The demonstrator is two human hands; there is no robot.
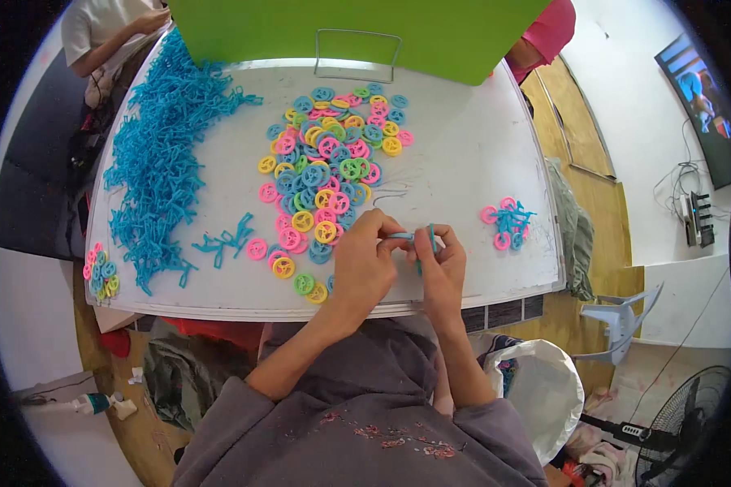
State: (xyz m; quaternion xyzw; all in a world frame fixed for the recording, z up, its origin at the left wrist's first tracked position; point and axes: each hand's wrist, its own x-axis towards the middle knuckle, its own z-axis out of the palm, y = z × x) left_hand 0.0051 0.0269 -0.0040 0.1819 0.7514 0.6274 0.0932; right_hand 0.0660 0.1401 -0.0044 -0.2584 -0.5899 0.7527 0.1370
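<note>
The left hand (368, 268) and right hand (443, 280) met just beyond the near right end of the wheel pile (326, 158), apart from the tabletop as far as could be judged. Both were curled in pinch grips, fingertips nearly together, on a small blue part (401, 236); fingers hid most of it, so its kind, and whether it was one part or two joined, could not be told. Two-sided pinch likely kept it steady, with thumbs free to press.

Wheel pile: pink, yellow, green, blue, loosely heaped on the white table (463, 154), its near end close to the left hand, probably for short reaches. Left of the pile: big heap of blue clips (158, 154), seemingly kept apart so kinds stayed sorted. Between heap and pile's near end: a few loose clips (227, 239), perhaps pulled out for easy picking.

Well right of the pile: small pink-and-blue cluster (509, 223), wheels and clips together, likely set off to avoid mixing. Far left of the pile, at the table corner: another multicoloured cluster (101, 272), purpose unclear. Behind the pile: green board (357, 36), maybe acting as a divider.
</note>
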